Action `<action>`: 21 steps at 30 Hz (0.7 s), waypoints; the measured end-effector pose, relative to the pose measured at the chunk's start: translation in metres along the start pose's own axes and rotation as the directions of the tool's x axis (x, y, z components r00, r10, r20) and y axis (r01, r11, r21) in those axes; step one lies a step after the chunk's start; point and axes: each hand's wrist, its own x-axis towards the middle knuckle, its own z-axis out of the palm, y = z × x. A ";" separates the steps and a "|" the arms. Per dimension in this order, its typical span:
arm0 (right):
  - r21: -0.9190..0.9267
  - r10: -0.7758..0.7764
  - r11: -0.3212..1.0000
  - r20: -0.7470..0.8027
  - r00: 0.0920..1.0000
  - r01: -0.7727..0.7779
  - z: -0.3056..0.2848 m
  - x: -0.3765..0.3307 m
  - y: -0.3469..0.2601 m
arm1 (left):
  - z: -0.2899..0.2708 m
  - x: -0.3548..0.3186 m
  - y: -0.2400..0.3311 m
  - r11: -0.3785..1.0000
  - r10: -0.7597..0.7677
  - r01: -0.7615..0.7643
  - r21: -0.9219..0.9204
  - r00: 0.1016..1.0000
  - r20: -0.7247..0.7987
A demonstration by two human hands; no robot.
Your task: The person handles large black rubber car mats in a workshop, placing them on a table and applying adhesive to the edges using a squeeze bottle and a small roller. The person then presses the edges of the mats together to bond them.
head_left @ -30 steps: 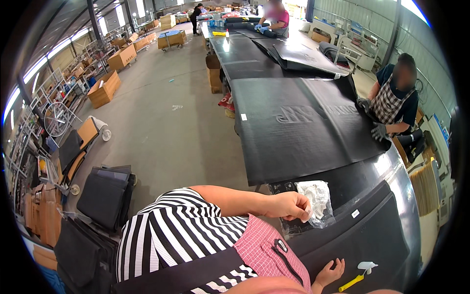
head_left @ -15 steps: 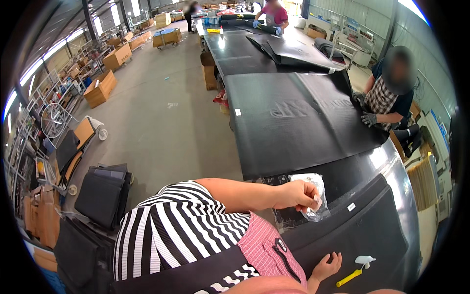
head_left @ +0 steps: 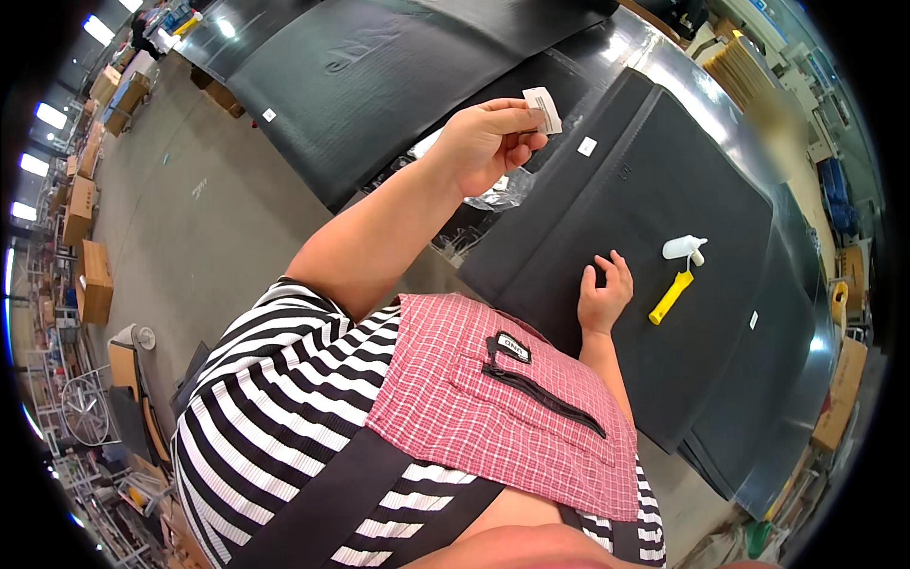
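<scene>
Head view: my left hand (head_left: 483, 142) pinches a small white rectangular label (head_left: 542, 109) above the bench (head_left: 664, 66). My right hand (head_left: 603, 296) rests loosely curled, empty, on the black moulded mat (head_left: 569, 237), near a yellow-handled white-headed tool (head_left: 675, 280).

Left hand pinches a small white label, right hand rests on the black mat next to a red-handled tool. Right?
Not quite: the tool's handle is yellow, not red, as the head view shows. The left hand does pinch the small white label, and the right hand rests on the black mat.
</scene>
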 end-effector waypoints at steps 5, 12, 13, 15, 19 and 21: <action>0.327 -0.016 0.945 0.073 0.997 -0.009 -0.010 0.006 0.011 | 0.010 0.019 -0.029 0.988 -0.044 0.023 0.152 0.990 0.137; 0.935 0.134 0.009 0.350 0.927 -0.355 -0.054 0.060 -0.072 | 0.053 -0.009 -0.116 0.986 -0.166 0.165 0.024 0.984 0.067; 0.930 0.129 -0.023 0.367 0.921 -0.367 -0.054 0.061 -0.079 | 0.051 -0.015 -0.128 0.977 -0.205 0.205 0.063 0.979 -0.010; 0.918 0.149 -0.081 0.397 0.906 -0.389 -0.058 0.058 -0.082 | 0.049 -0.023 -0.142 0.980 -0.198 0.198 0.001 0.980 0.003; 0.888 0.156 -0.085 0.459 0.875 -0.451 -0.057 0.047 -0.074 | 0.041 -0.035 -0.158 0.987 -0.140 0.147 -0.062 0.985 0.100; 0.887 0.169 -0.078 0.462 0.871 -0.455 -0.055 0.048 -0.078 | 0.041 -0.041 -0.157 0.985 -0.126 0.136 -0.104 0.988 0.092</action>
